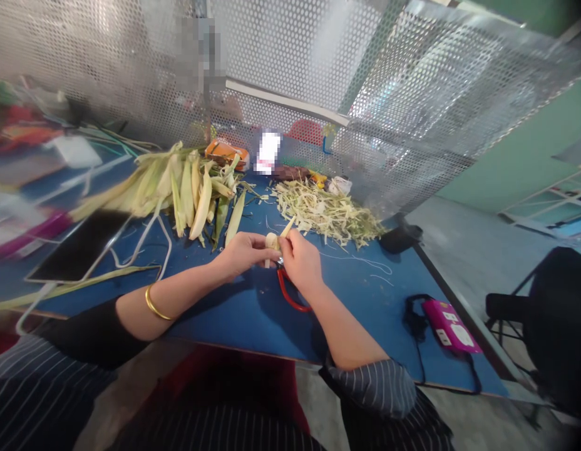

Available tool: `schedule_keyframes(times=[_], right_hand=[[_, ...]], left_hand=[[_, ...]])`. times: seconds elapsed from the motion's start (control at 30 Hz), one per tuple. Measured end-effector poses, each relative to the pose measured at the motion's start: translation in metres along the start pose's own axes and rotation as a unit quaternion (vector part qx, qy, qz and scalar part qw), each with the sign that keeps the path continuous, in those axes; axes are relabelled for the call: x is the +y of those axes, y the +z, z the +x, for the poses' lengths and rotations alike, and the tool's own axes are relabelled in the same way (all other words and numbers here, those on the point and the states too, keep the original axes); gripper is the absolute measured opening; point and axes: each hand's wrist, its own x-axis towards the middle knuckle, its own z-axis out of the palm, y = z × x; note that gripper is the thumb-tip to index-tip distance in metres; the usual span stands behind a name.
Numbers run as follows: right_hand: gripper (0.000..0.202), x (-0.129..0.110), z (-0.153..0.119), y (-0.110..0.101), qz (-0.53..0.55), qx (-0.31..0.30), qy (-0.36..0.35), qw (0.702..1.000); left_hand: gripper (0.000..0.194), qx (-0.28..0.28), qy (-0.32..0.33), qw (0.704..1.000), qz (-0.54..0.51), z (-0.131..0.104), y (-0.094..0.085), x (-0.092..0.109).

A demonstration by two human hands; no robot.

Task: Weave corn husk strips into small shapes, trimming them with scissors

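My left hand (248,252) pinches a small pale roll of corn husk (272,241) between thumb and fingers. At the roll's right side, my right hand (300,260) is closed on a yellowish husk strip (288,227) whose tip sticks up past the fingers. The two hands nearly meet over the blue table. Under them shows a pair of scissors with red handles (285,293); the right hand partly covers it, and whether it touches the hand I cannot tell. Ahead to the left lies a pile of long corn husks (178,188).
Shredded husk (323,210) is heaped at the back right, near a black cup-like container (401,238). A dark tablet-like panel (81,244) lies at left among white wire hangers (163,244). A magenta power box (451,326) with cables sits at right. Perforated metal mesh (300,44) stands behind.
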Motion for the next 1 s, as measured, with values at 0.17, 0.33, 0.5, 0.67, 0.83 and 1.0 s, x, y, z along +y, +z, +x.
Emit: schedule_keyframes(times=[0.17, 0.33, 0.5, 0.67, 0.83, 1.0], right_hand=[[0.019, 0.005, 0.001, -0.009, 0.054, 0.117, -0.087, 0.988], [0.015, 0.008, 0.002, -0.021, -0.024, 0.172, -0.22, 0.96], [0.019, 0.004, -0.004, -0.014, -0.116, 0.137, -0.244, 0.953], [0.025, -0.007, -0.012, -0.006, -0.068, 0.086, -0.202, 0.973], [0.032, -0.009, -0.008, 0.006, 0.327, -0.038, 0.047, 0.943], [0.028, -0.002, 0.0, 0.008, 0.525, 0.087, 0.16, 0.832]], left_hand=[[0.018, 0.073, -0.025, 0.994, -0.075, 0.002, -0.002, 0.001], [0.016, 0.095, -0.05, 0.983, -0.147, 0.004, -0.011, 0.01], [0.014, 0.097, -0.073, 0.981, -0.15, 0.003, -0.009, 0.011], [0.013, 0.117, -0.011, 0.987, -0.113, 0.004, -0.008, 0.005], [0.017, 0.127, 0.008, 0.99, -0.066, 0.005, -0.012, 0.004], [0.018, 0.105, -0.01, 0.993, -0.059, 0.005, -0.012, 0.005]])
